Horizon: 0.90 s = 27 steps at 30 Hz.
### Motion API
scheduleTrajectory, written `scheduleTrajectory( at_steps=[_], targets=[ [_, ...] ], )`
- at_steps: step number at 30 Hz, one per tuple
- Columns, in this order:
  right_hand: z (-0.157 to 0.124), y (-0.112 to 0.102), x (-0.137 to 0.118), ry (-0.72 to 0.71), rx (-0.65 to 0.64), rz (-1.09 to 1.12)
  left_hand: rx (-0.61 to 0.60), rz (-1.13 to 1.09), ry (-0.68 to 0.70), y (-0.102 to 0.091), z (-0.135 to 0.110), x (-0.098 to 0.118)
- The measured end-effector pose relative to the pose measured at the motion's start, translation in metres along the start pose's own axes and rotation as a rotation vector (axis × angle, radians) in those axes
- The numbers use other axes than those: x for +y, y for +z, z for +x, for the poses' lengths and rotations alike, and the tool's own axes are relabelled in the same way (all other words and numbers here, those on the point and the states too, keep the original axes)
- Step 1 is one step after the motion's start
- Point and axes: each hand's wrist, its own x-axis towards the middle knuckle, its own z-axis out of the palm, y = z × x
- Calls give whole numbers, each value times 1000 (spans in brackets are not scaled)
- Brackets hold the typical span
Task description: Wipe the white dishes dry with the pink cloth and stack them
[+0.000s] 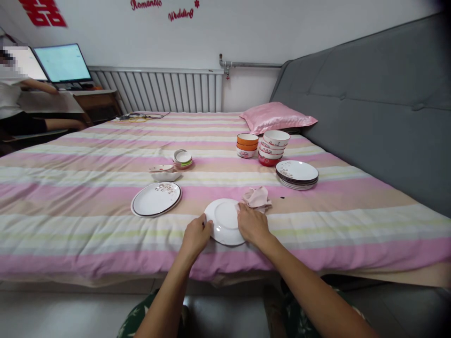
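A white plate (225,220) lies upside down on the striped bedspread near the bed's front edge. My left hand (196,236) grips its left rim with curled fingers. My right hand (252,224) rests on the plate's right rim, fingers closed over it, and touches a crumpled pink cloth (257,197) just behind. To the left lies a larger white plate with a dark rim and flower print (156,199), face up.
Further back stand a pile of flowered plates (297,174), two stacks of bowls (247,145) (274,147), small saucers (182,158) and a small white dish (165,176). A pink pillow (278,117) lies by the grey headboard (369,103). A person sits at a desk with monitors (61,63), far left.
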Motion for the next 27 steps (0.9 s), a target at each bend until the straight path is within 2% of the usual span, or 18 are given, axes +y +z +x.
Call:
scheduleTrajectory(
  at_steps=[10, 27],
  targets=[
    [-11, -7, -2, -8, -4, -91, -3, 10, 2, 1, 0, 0],
    [-40, -1, -3, 2, 44, -159, -9, 26, -5, 1, 1, 1]
  ],
)
